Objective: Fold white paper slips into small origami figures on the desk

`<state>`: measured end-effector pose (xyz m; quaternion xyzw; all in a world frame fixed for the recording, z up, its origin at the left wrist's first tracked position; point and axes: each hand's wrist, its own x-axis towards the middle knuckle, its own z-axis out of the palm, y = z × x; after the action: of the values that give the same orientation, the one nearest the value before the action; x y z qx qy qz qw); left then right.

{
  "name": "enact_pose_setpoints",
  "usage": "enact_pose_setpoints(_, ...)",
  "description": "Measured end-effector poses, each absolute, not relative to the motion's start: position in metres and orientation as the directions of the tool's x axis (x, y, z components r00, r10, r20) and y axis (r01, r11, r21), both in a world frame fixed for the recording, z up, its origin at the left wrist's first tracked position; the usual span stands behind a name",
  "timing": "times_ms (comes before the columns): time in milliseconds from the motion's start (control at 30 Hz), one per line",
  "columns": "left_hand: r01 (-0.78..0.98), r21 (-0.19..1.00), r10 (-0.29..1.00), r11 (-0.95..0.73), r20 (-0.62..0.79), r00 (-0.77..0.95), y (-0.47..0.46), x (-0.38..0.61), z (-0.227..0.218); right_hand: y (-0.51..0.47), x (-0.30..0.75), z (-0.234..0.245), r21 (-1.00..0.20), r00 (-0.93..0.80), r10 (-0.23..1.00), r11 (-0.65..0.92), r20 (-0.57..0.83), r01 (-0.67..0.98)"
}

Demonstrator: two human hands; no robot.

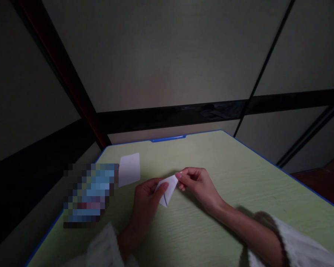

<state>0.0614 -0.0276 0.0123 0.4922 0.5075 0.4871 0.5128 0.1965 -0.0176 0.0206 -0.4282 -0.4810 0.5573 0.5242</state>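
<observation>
A small folded piece of white paper [169,188] is held between both hands, above the light green table. My left hand [149,198] grips its left side, with the thumb lying flat on top and the fingers underneath. At the upper right corner, my right hand [196,182] pinches the paper between thumb and index finger. A dark line, a gap or crease between flaps, runs down the lower part of the paper. The fingers of the left hand behind the paper are mostly hidden.
A flat white sheet [129,170] lies on the table [239,174] beyond my left hand. Left of it is a pixelated bluish item [93,194] whose kind I cannot make out. The table has a blue rim and a blue handle [168,139] at its far edge. Cabinet panels [167,55] stand behind.
</observation>
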Motion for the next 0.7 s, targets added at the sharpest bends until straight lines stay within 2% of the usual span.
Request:
enact_pose_setpoints(267,-0.017,0.998,0.998,0.057,-0.056,0.017,-0.0278,0.0626,0.0153,-0.0160,0.1976,0.0175,-0.984,-0.096,0.995,-0.054,-0.038,-0.169)
enact_pose_setpoints(700,-0.046,0.996,0.996,0.079,-0.077,0.044,-0.0278,0.0624,0.0163,-0.0161,0.1958,0.0159,-0.989,-0.063,0.998,-0.019,-0.009,-0.146)
